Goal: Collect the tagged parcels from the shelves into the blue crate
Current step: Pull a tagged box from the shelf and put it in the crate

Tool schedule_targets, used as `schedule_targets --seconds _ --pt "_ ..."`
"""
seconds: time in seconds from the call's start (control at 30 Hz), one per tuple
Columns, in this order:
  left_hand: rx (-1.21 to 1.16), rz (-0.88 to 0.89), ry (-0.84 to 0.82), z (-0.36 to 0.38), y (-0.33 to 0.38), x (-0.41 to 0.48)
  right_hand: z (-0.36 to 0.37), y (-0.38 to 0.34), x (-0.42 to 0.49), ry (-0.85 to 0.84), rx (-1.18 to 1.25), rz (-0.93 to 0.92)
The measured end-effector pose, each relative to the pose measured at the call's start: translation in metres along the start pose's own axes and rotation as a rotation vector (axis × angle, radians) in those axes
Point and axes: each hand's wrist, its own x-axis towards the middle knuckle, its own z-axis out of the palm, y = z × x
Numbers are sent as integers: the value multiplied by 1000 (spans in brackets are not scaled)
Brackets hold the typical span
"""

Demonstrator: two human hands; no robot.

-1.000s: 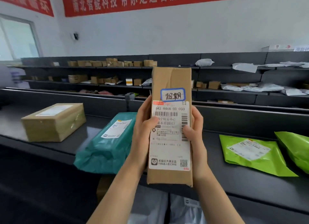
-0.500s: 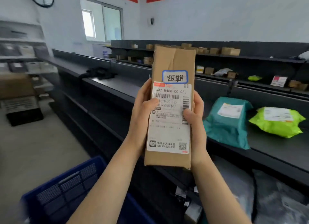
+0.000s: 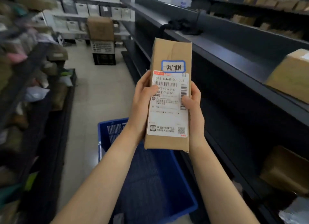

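A narrow storeroom aisle with a pale tiled floor runs away toward 12 o'clock. Long dark metal shelves [image 3: 225, 40] fill the side from 1 to 4 o'clock, and blurred racks of mixed goods stand at 9 o'clock. At the centre of the view a tall, narrow brown cardboard parcel [image 3: 172, 53] is held upright in the air. It carries a white printed shipping label [image 3: 168, 106] and, just above that, a small blue-bordered handwritten tag [image 3: 173, 66].

The left hand [image 3: 142, 105] wraps the parcel's left edge with its thumb laid across the label. The right hand [image 3: 194, 106] clasps the right edge the same way, thumb on the barcode. Both hands grip the lower half.

The blue plastic mesh-walled crate [image 3: 113, 130] sits on the floor at 6 o'clock, directly below the parcel and partly hidden by the forearms. What I can see of its inside looks dark, and I cannot tell if anything lies in it.

The parcel looks stiff and boxy, with creased taped paper at the top. It is probably light to moderate in weight, since it is held high without visible strain. The paper wrap should give good friction, and the glossy label less. Holding the long side edges suits it, and it can likely go down into the crate flat or end first without much care, though its contents are unknown.

A plain brown carton [image 3: 291, 76] rests on the shelf at 3 o'clock.
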Motion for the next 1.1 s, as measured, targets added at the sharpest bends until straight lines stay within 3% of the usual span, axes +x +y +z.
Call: schedule_targets --seconds 0.2,0.47,1.1 --pt "54 -95 182 -42 -63 53 -34 72 59 5 -8 184" --pt "63 -241 410 -114 -201 89 -111 209 90 114 -65 412" --pt "41 -775 611 -366 -588 -33 -288 622 -66 457 -192 844"
